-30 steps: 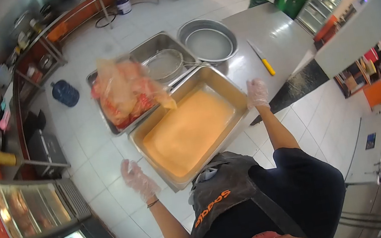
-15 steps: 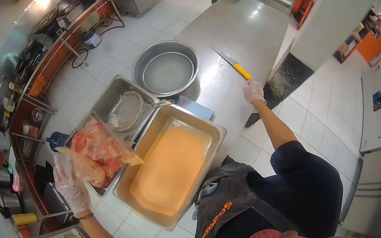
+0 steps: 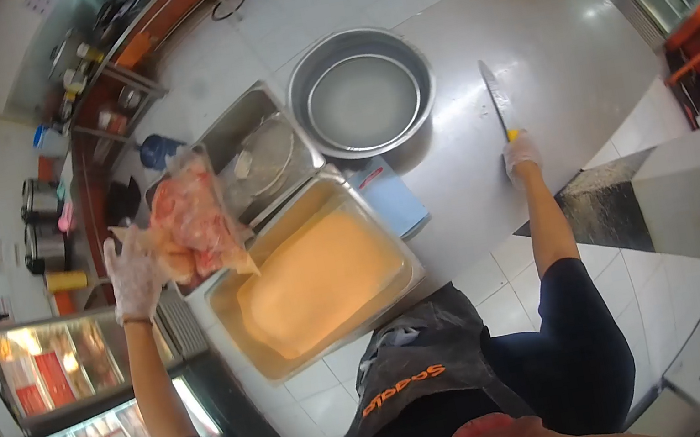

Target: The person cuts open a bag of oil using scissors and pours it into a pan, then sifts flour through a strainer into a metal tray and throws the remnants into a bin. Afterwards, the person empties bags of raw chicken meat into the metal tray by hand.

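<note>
My right hand (image 3: 523, 160), in a clear glove, is closed round the yellow handle of a long knife (image 3: 498, 101). The blade points away from me, over the steel table. Also gloved, my left hand (image 3: 134, 278) is at the edge of a clear plastic bag (image 3: 193, 209) of raw, pinkish meat and appears to pinch it. That bag rests over a metal pan, its corner reaching the rim of a deep steel pan (image 3: 406, 276) of orange-tan powder. A sieve (image 3: 268, 160) lies in the steel pan (image 3: 216, 139) behind.
A large round metal bowl (image 3: 423, 76) with cloudy liquid stands on the steel table (image 3: 541, 29). Beside the powder pan is a flat light-blue item (image 3: 393, 197). Lit display fridges (image 3: 68, 358) are at the left, and a pillar (image 3: 697, 188) rises at the right.
My right hand has moved from the end of the knife's handle to a grip round it. The blade has turned slightly. My left hand stays at the bag while the camera view has swung.
</note>
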`<state>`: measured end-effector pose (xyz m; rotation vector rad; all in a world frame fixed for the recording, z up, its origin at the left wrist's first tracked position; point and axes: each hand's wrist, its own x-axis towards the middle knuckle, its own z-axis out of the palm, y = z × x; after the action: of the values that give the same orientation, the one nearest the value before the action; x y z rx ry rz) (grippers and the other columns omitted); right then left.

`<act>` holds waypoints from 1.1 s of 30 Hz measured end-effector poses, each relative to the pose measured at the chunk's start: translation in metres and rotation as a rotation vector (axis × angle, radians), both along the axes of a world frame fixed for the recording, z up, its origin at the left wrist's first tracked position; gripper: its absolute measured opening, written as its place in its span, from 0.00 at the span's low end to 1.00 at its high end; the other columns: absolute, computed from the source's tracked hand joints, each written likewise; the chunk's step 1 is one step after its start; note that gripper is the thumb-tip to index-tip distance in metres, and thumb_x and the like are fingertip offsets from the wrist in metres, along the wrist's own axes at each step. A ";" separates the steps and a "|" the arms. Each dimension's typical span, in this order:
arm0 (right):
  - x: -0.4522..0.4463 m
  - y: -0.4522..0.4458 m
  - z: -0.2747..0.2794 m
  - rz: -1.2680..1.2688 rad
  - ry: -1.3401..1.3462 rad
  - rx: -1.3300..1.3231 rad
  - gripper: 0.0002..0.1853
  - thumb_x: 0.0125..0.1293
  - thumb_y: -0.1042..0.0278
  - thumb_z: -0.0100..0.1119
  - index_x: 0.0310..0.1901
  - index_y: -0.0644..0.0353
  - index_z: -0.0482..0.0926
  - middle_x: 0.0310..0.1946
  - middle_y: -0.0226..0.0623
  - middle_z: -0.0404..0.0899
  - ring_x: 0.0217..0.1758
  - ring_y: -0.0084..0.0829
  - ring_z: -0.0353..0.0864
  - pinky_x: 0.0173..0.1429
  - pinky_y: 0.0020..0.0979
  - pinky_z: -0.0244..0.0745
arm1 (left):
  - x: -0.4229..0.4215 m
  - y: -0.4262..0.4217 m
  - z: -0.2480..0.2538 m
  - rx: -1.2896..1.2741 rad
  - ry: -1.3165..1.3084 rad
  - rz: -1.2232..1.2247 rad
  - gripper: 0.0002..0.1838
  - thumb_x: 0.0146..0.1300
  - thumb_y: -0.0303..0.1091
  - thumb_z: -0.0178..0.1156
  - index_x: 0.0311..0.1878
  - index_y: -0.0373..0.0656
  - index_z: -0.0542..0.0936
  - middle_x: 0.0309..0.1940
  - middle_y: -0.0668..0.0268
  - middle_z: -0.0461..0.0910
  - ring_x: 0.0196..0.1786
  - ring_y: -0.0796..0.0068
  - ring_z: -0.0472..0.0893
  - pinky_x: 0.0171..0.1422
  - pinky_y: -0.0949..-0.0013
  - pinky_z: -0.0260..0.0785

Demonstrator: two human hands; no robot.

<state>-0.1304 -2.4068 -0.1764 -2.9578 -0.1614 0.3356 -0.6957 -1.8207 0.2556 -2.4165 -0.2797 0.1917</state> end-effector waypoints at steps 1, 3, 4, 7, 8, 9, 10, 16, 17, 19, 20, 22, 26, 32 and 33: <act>-0.002 0.001 -0.006 -0.002 0.047 0.091 0.15 0.76 0.59 0.56 0.54 0.60 0.80 0.45 0.49 0.88 0.52 0.49 0.89 0.56 0.48 0.84 | -0.001 0.003 -0.002 -0.005 -0.005 0.011 0.15 0.64 0.40 0.64 0.51 0.47 0.88 0.54 0.62 0.87 0.74 0.60 0.74 0.84 0.38 0.52; -0.033 -0.009 0.021 -0.142 0.127 0.565 0.20 0.76 0.53 0.56 0.51 0.65 0.81 0.42 0.51 0.88 0.50 0.49 0.89 0.53 0.49 0.81 | -0.016 0.017 -0.017 -0.039 -0.077 0.006 0.16 0.68 0.39 0.60 0.54 0.47 0.87 0.48 0.61 0.88 0.66 0.60 0.81 0.83 0.39 0.54; -0.048 -0.012 0.016 -0.125 0.050 0.577 0.19 0.74 0.54 0.60 0.50 0.65 0.81 0.40 0.51 0.87 0.46 0.48 0.87 0.51 0.50 0.81 | -0.021 0.025 -0.023 -0.057 -0.112 -0.006 0.16 0.67 0.39 0.61 0.53 0.46 0.87 0.47 0.60 0.88 0.64 0.58 0.82 0.83 0.40 0.55; -0.100 -0.016 0.003 -0.117 -0.049 0.584 0.18 0.72 0.55 0.66 0.49 0.63 0.81 0.34 0.51 0.84 0.37 0.48 0.84 0.46 0.50 0.79 | -0.031 0.045 -0.039 -0.081 -0.224 -0.044 0.15 0.63 0.39 0.65 0.51 0.44 0.86 0.45 0.59 0.88 0.60 0.56 0.84 0.82 0.42 0.59; -0.126 -0.008 0.004 -0.139 0.014 0.572 0.19 0.73 0.53 0.66 0.48 0.64 0.81 0.34 0.51 0.83 0.37 0.49 0.83 0.45 0.51 0.78 | -0.035 0.046 -0.045 -0.102 -0.259 -0.049 0.15 0.63 0.38 0.65 0.51 0.44 0.86 0.45 0.59 0.88 0.59 0.56 0.84 0.82 0.42 0.60; -0.163 0.005 0.018 -0.104 -0.012 0.615 0.20 0.74 0.51 0.65 0.48 0.65 0.81 0.34 0.52 0.84 0.37 0.50 0.83 0.45 0.51 0.78 | -0.037 0.049 -0.050 -0.121 -0.293 -0.059 0.15 0.62 0.37 0.65 0.51 0.44 0.86 0.45 0.59 0.88 0.58 0.56 0.85 0.82 0.42 0.60; -0.199 0.022 0.035 -0.075 -0.040 0.661 0.22 0.75 0.49 0.64 0.48 0.66 0.81 0.34 0.52 0.84 0.37 0.51 0.83 0.45 0.51 0.78 | -0.036 0.052 -0.051 -0.145 -0.318 -0.075 0.15 0.62 0.36 0.66 0.51 0.44 0.86 0.45 0.59 0.88 0.57 0.55 0.85 0.82 0.43 0.61; -0.340 0.053 0.090 0.053 0.316 0.662 0.26 0.76 0.41 0.61 0.49 0.63 0.82 0.38 0.56 0.86 0.43 0.53 0.86 0.50 0.48 0.79 | -0.038 0.049 -0.051 -0.253 -0.459 -0.181 0.16 0.59 0.32 0.68 0.51 0.44 0.85 0.46 0.59 0.88 0.56 0.54 0.85 0.82 0.43 0.61; -0.347 0.046 0.108 0.121 0.382 0.660 0.26 0.76 0.42 0.61 0.49 0.63 0.82 0.40 0.57 0.86 0.45 0.55 0.86 0.50 0.48 0.79 | -0.040 0.047 -0.051 -0.258 -0.475 -0.191 0.15 0.58 0.31 0.68 0.50 0.44 0.85 0.46 0.58 0.88 0.57 0.55 0.85 0.83 0.44 0.61; -0.347 0.039 0.114 0.317 0.479 0.584 0.22 0.77 0.47 0.61 0.50 0.63 0.82 0.43 0.58 0.87 0.47 0.56 0.87 0.51 0.48 0.80 | -0.041 0.041 -0.045 -0.264 -0.462 -0.202 0.14 0.58 0.29 0.69 0.49 0.44 0.85 0.47 0.58 0.89 0.58 0.56 0.85 0.84 0.44 0.60; -0.338 0.039 0.107 0.435 0.510 0.513 0.20 0.77 0.51 0.60 0.51 0.63 0.81 0.45 0.58 0.87 0.49 0.57 0.87 0.52 0.48 0.81 | -0.044 0.041 -0.045 -0.273 -0.454 -0.215 0.14 0.58 0.29 0.69 0.48 0.44 0.86 0.47 0.58 0.89 0.57 0.56 0.86 0.84 0.45 0.59; -0.318 0.050 0.116 0.602 0.578 0.401 0.16 0.76 0.59 0.59 0.55 0.63 0.80 0.48 0.57 0.87 0.50 0.57 0.87 0.54 0.48 0.82 | -0.044 0.053 -0.049 -0.318 -0.477 -0.272 0.14 0.56 0.29 0.69 0.47 0.45 0.86 0.45 0.59 0.88 0.55 0.55 0.85 0.84 0.44 0.60; -0.298 0.083 0.111 0.695 0.660 0.355 0.17 0.72 0.71 0.58 0.60 0.63 0.78 0.51 0.57 0.87 0.53 0.56 0.87 0.58 0.47 0.83 | -0.045 0.071 -0.061 -0.406 -0.513 -0.313 0.14 0.54 0.29 0.69 0.46 0.46 0.86 0.44 0.59 0.88 0.54 0.55 0.86 0.84 0.44 0.60; -0.319 0.077 0.094 0.393 0.515 0.285 0.19 0.78 0.59 0.54 0.60 0.64 0.77 0.53 0.60 0.86 0.58 0.59 0.86 0.61 0.51 0.82 | -0.035 0.044 -0.037 -0.345 -0.433 -0.229 0.16 0.54 0.29 0.69 0.48 0.44 0.85 0.45 0.58 0.88 0.55 0.57 0.86 0.84 0.45 0.58; -0.322 0.075 0.096 0.235 0.533 0.285 0.21 0.79 0.55 0.53 0.60 0.64 0.77 0.54 0.60 0.85 0.58 0.59 0.86 0.62 0.52 0.81 | -0.036 0.042 -0.035 -0.346 -0.436 -0.225 0.16 0.54 0.29 0.69 0.48 0.44 0.85 0.45 0.58 0.88 0.55 0.57 0.86 0.84 0.45 0.58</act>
<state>-0.4524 -2.3316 -0.0804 -2.4683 -0.4433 1.0178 -0.7319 -1.7785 0.2203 -2.7926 -0.1755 -0.4272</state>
